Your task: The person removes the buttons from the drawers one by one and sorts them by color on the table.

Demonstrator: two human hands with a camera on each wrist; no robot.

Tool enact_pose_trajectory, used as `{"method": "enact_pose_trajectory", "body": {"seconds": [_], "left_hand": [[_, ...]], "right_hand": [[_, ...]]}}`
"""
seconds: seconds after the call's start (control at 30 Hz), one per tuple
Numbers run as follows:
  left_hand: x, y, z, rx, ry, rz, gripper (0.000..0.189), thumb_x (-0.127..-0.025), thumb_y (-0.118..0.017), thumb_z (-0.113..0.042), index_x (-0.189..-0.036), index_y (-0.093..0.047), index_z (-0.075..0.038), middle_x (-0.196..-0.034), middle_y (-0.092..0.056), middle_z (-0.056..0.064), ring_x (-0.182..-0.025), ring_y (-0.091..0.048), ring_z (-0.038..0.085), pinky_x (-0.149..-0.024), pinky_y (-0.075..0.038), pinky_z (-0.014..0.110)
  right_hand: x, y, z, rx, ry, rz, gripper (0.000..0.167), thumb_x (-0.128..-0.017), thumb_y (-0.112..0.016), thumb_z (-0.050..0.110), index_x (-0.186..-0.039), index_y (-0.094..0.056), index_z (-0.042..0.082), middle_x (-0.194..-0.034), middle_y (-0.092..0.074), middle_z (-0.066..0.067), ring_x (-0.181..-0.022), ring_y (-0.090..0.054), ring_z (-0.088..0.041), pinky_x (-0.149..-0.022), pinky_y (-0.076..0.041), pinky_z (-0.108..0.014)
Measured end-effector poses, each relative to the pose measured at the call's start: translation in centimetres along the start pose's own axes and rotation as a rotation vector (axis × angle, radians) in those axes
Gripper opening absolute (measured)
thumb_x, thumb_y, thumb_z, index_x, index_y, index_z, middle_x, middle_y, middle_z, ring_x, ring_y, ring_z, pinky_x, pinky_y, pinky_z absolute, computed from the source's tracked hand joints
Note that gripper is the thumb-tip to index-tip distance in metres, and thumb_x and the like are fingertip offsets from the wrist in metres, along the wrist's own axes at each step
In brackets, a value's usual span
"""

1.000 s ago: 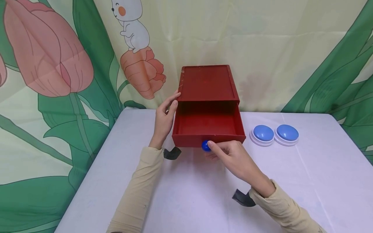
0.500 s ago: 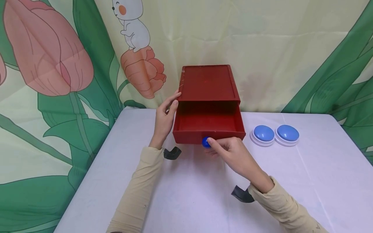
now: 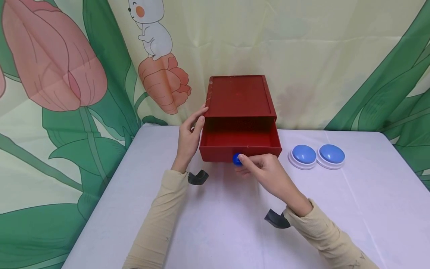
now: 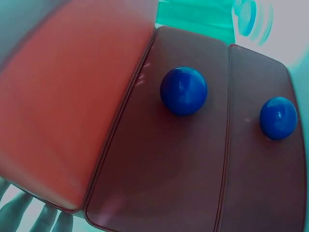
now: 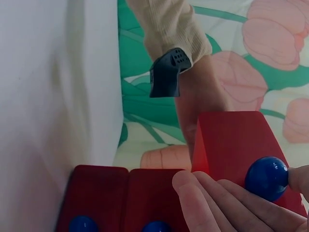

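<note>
A red drawer cabinet (image 3: 240, 96) stands against the backdrop at the table's far side. Its top drawer (image 3: 218, 154) is partly pulled out and has a bare red inside. My right hand (image 3: 267, 172) pinches this drawer's round blue knob (image 3: 236, 159) between thumb and fingers. In the right wrist view the thumb presses one side of the knob, and the other fingers reach below it. My left hand (image 3: 189, 140) rests its extended fingers against the cabinet's left side. Two closed drawer fronts, each with a blue knob (image 4: 184, 91), show in the left wrist view.
Two blue push buttons on white bases, a left one (image 3: 304, 154) and a right one (image 3: 331, 153), sit right of the cabinet. A white cloth covers the table (image 3: 215, 231). Behind it hangs a printed curtain (image 3: 309, 67). A black strap piece sticks out at each wrist.
The top drawer has slid inward, away from me, with my right hand moving along on the knob. My left hand keeps its place on the cabinet's side.
</note>
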State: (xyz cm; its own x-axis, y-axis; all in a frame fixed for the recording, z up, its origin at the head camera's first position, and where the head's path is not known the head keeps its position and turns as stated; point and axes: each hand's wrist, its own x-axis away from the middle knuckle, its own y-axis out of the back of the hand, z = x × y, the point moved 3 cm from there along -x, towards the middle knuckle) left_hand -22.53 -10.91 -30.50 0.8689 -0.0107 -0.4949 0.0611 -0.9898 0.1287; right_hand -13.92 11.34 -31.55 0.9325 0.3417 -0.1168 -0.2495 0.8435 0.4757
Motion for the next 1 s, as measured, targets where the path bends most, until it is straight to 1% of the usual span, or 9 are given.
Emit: {"method": "enact_pose_trajectory", "body": {"seconds": [0.1, 0.17, 0.27, 0.3, 0.4, 0.53, 0.67, 0.83, 1.0], "left_hand": [[0.3, 0.0, -1.5, -0.01, 0.006, 0.003, 0.037, -0.104, -0.047, -0.009, -0.138, -0.055, 0.002, -0.15, -0.049, 0.014, -0.139, -0.046, 0.026, -0.11, -0.043, 0.047], [0.5, 0.0, -2.2, -0.016, 0.01, 0.002, 0.037, -0.103, -0.048, -0.009, -0.137, -0.055, 0.004, -0.149, -0.049, 0.016, -0.138, -0.047, 0.026, -0.11, -0.043, 0.047], [0.4, 0.0, -2.2, -0.019, 0.011, -0.001, 0.037, -0.103, -0.048, -0.008, -0.137, -0.055, 0.004, -0.149, -0.049, 0.017, -0.138, -0.047, 0.025, -0.11, -0.043, 0.047], [0.4, 0.0, -2.1, -0.018, 0.008, -0.003, 0.037, -0.103, -0.048, -0.008, -0.136, -0.055, 0.004, -0.148, -0.049, 0.017, -0.138, -0.047, 0.025, -0.11, -0.043, 0.047], [0.1, 0.0, -0.7, -0.011, -0.005, -0.005, 0.037, -0.103, -0.048, -0.01, -0.137, -0.056, 0.001, -0.149, -0.05, 0.013, -0.139, -0.046, 0.021, -0.109, -0.044, 0.046], [-0.3, 0.1, 1.4, -0.009, -0.017, -0.011, 0.036, -0.104, -0.05, -0.014, -0.138, -0.058, -0.006, -0.149, -0.052, 0.005, -0.139, -0.045, 0.016, -0.109, -0.044, 0.044], [-0.3, 0.2, 1.7, -0.01, -0.027, -0.01, 0.036, -0.104, -0.051, -0.018, -0.138, -0.06, -0.011, -0.148, -0.053, 0.0, -0.138, -0.046, 0.012, -0.108, -0.045, 0.042], [-0.3, 0.1, 1.7, -0.01, -0.035, -0.006, 0.036, -0.104, -0.05, -0.022, -0.138, -0.06, -0.014, -0.147, -0.054, -0.004, -0.138, -0.046, 0.009, -0.106, -0.047, 0.041], [-0.2, 0.2, 1.6, -0.023, -0.024, -0.011, 0.036, -0.104, -0.05, -0.023, -0.138, -0.06, -0.014, -0.146, -0.054, -0.006, -0.137, -0.046, 0.008, -0.107, -0.046, 0.039]], "right_hand": [[-0.2, 0.1, 0.0, -0.005, -0.001, -0.004, 0.039, -0.099, -0.058, 0.042, -0.102, -0.079, 0.009, -0.089, -0.078, -0.002, -0.076, -0.074, -0.009, -0.085, -0.058, -0.03], [-0.4, 0.1, 0.0, -0.008, -0.003, -0.006, 0.039, -0.099, -0.058, 0.043, -0.101, -0.079, 0.009, -0.088, -0.078, -0.002, -0.076, -0.074, -0.01, -0.085, -0.058, -0.03], [-0.6, 0.2, 0.0, -0.009, 0.0, -0.009, 0.039, -0.099, -0.058, 0.042, -0.101, -0.079, 0.009, -0.088, -0.078, -0.002, -0.076, -0.074, -0.01, -0.084, -0.058, -0.029], [-0.7, 0.3, 0.0, -0.01, 0.001, -0.011, 0.039, -0.099, -0.058, 0.042, -0.1, -0.079, 0.009, -0.088, -0.078, -0.001, -0.076, -0.074, -0.01, -0.083, -0.059, -0.029], [-1.0, 0.4, -0.1, -0.015, 0.0, -0.014, 0.039, -0.1, -0.058, 0.042, -0.1, -0.079, 0.008, -0.088, -0.077, -0.002, -0.075, -0.074, -0.011, -0.081, -0.059, -0.029], [-1.4, 0.4, -0.2, -0.025, -0.002, -0.016, 0.04, -0.1, -0.058, 0.042, -0.101, -0.078, 0.007, -0.089, -0.077, -0.004, -0.076, -0.074, -0.012, -0.082, -0.06, -0.034], [-1.8, 0.5, -0.4, -0.039, 0.001, -0.016, 0.042, -0.099, -0.058, 0.042, -0.103, -0.078, 0.005, -0.089, -0.077, -0.005, -0.077, -0.075, -0.014, -0.084, -0.059, -0.039], [-2.4, 0.7, -0.4, -0.049, -0.001, -0.018, 0.045, -0.1, -0.057, 0.042, -0.106, -0.076, 0.001, -0.089, -0.077, -0.007, -0.077, -0.075, -0.015, -0.081, -0.06, -0.034], [-2.9, 0.7, -0.5, -0.051, -0.005, -0.019, 0.047, -0.1, -0.057, 0.042, -0.107, -0.075, -0.001, -0.09, -0.077, -0.009, -0.078, -0.075, -0.016, -0.081, -0.06, -0.031]]}}
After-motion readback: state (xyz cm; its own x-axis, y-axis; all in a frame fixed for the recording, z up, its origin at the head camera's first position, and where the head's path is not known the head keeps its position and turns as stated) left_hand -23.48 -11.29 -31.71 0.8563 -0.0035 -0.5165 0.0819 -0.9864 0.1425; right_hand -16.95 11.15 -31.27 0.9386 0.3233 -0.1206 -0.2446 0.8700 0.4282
